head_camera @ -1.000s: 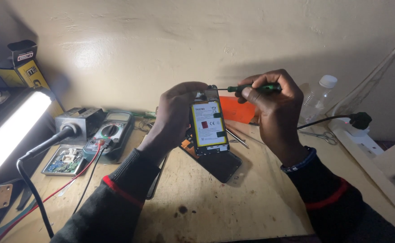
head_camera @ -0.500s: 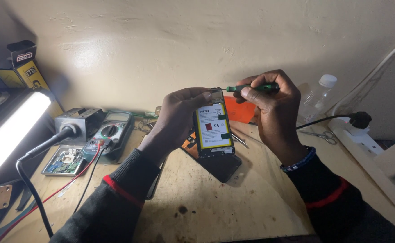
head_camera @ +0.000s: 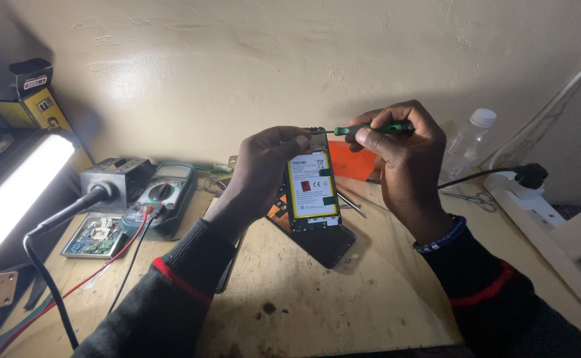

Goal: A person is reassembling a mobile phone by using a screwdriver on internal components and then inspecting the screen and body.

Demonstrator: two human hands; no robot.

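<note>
My left hand (head_camera: pixel 261 169) holds an opened phone (head_camera: pixel 313 185) upright above the wooden bench, its back off and a yellow-edged battery showing. My right hand (head_camera: pixel 406 159) grips a small screwdriver with a green handle (head_camera: pixel 373 129), held level. The thin tip touches the phone's top edge beside my left thumb. Below the phone a dark phone cover (head_camera: pixel 327 242) lies flat on the bench.
A multimeter (head_camera: pixel 161 195) with red and black leads sits left, beside a grey box (head_camera: pixel 115 176) and a small circuit board (head_camera: pixel 95 237). A bright lamp (head_camera: pixel 12 192) is far left. An orange card (head_camera: pixel 351 162), clear bottle (head_camera: pixel 469 142), scissors (head_camera: pixel 474 197) and white power strip (head_camera: pixel 535 212) lie right.
The phone has been turned more upright and raised slightly. The screwdriver tip has come onto its top edge, with my left thumb moved up beside it.
</note>
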